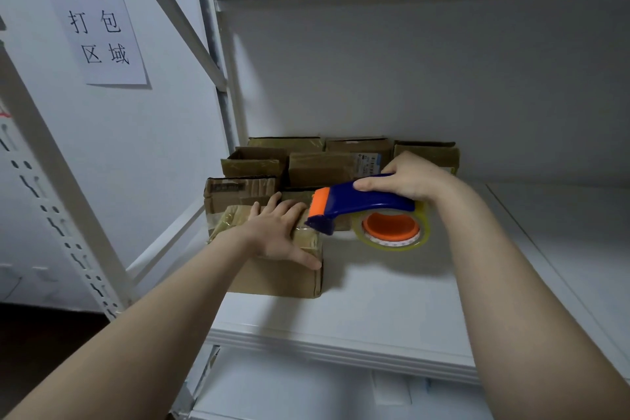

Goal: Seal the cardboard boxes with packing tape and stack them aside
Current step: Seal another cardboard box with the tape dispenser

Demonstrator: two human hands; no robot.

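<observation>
A small cardboard box [283, 278] lies on the white shelf [392, 300] in front of me, with clear tape across its top. My left hand [278, 232] presses flat on the box top, fingers spread. My right hand [412, 177] grips the blue handle of a tape dispenser [361, 204] with an orange blade guard. The dispenser's nose touches the box's right top edge beside my left fingers. Its clear tape roll [392, 230] with an orange core hangs to the right of the box.
Several taped cardboard boxes [320, 164] are stacked at the back of the shelf against the white wall. A slanted metal rack upright [68, 208] stands at left. A paper sign [99, 27] hangs on the left wall. Another shelf board [562, 232] lies to the right.
</observation>
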